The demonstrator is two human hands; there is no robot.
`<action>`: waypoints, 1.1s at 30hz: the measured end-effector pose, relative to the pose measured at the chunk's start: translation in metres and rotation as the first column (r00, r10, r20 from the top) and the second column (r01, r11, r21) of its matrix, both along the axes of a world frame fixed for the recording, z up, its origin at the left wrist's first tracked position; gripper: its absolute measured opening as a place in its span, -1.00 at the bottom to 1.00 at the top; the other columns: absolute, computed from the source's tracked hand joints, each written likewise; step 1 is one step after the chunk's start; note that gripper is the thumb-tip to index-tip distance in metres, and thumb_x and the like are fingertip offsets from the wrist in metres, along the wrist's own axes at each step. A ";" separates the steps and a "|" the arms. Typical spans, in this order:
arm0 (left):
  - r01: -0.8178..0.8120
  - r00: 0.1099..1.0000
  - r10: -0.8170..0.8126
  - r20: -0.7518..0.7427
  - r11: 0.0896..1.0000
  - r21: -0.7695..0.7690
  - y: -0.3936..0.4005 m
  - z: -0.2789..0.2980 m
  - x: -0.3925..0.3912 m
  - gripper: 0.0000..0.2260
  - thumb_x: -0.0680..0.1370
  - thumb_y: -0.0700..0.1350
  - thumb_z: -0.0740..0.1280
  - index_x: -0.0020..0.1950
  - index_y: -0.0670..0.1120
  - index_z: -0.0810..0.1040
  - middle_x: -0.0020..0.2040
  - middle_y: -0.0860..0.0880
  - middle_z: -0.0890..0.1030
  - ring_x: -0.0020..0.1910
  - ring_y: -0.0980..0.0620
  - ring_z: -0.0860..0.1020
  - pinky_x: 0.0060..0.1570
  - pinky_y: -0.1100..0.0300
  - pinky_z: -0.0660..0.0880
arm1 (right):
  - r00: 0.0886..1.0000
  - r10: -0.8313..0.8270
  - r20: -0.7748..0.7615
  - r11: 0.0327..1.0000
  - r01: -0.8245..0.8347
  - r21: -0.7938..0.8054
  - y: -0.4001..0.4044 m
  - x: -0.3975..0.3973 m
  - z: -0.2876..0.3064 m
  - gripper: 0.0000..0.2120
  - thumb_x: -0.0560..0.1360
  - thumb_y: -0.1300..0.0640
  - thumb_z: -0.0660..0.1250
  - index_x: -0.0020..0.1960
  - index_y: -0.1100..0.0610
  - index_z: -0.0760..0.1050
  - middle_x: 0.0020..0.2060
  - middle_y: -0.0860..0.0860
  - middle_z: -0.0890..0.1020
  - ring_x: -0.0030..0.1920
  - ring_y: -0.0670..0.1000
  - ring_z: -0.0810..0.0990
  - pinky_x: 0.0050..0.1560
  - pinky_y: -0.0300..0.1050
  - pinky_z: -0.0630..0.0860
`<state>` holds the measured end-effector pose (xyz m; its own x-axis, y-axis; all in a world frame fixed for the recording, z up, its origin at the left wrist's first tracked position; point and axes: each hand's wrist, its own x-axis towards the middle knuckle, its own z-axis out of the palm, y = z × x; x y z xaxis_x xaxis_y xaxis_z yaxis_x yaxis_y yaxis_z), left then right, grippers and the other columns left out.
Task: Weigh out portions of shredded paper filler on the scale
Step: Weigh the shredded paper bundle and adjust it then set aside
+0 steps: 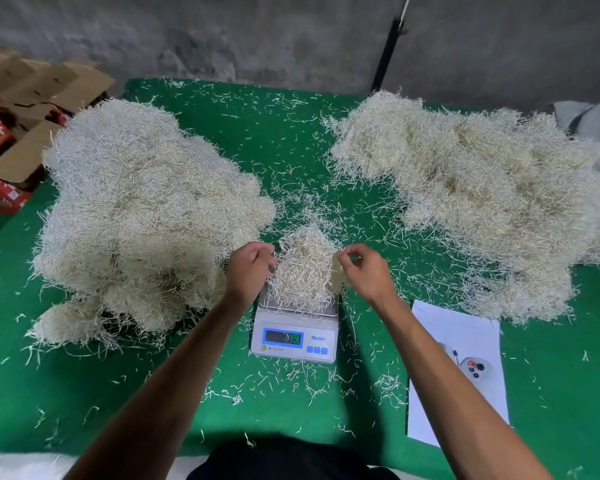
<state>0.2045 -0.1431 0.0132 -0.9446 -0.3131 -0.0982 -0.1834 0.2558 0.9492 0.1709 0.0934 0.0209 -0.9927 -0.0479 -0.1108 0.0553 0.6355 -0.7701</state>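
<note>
A small white digital scale [294, 336] stands at the middle of the green table, its blue display lit. A mound of cream shredded paper [303, 268] sits on its pan. My left hand [249, 268] is at the mound's left side with fingers curled at the strands. My right hand [362, 270] is at the mound's right side, thumb and fingertips pinching a few strands near the top. A big heap of shredded paper [142, 216] lies on the left and another heap [482, 202] lies on the right.
Loose strands litter the green tablecloth [284, 140]. A white sheet of paper [465, 368] with a small white device on it lies at the right front. Cardboard boxes [25, 109] and red packages stand beyond the table's left edge. A grey wall rises behind.
</note>
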 end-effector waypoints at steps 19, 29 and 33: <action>0.607 0.786 -0.580 0.216 0.653 -0.453 0.054 0.030 -0.060 -0.41 0.56 -0.11 0.39 0.46 0.40 0.30 0.57 0.14 0.21 0.51 0.01 0.16 0.47 -0.19 0.09 | 0.983 0.125 0.131 0.990 -0.132 0.045 0.001 -0.014 -0.011 -0.46 0.57 0.03 0.44 0.49 0.09 0.37 0.26 0.20 0.59 0.14 0.12 0.66 0.21 0.10 0.61; 0.536 0.840 -0.459 0.290 0.618 -0.575 0.052 0.010 -0.075 -0.80 0.60 0.00 0.38 -0.18 -0.01 0.50 -0.23 0.05 0.49 -0.06 0.00 0.49 0.39 -0.12 0.33 | 0.962 -0.265 0.057 0.870 0.264 -0.416 0.030 -0.073 0.020 -0.85 0.63 0.12 0.36 0.17 0.14 0.58 -0.04 0.11 0.68 -0.39 -0.05 0.54 -0.39 -0.21 0.56; 0.531 0.845 -0.462 0.269 0.666 -0.524 0.050 0.003 -0.072 -0.82 0.60 -0.02 0.39 0.13 -0.08 0.63 0.09 -0.08 0.64 -0.05 0.02 0.54 0.43 -0.11 0.35 | 0.870 -0.468 0.155 0.672 0.465 -0.577 0.051 -0.097 0.018 -0.77 0.66 0.12 0.32 0.30 0.10 0.53 -0.18 -0.01 0.60 -0.43 -0.18 0.47 -0.25 -0.28 0.60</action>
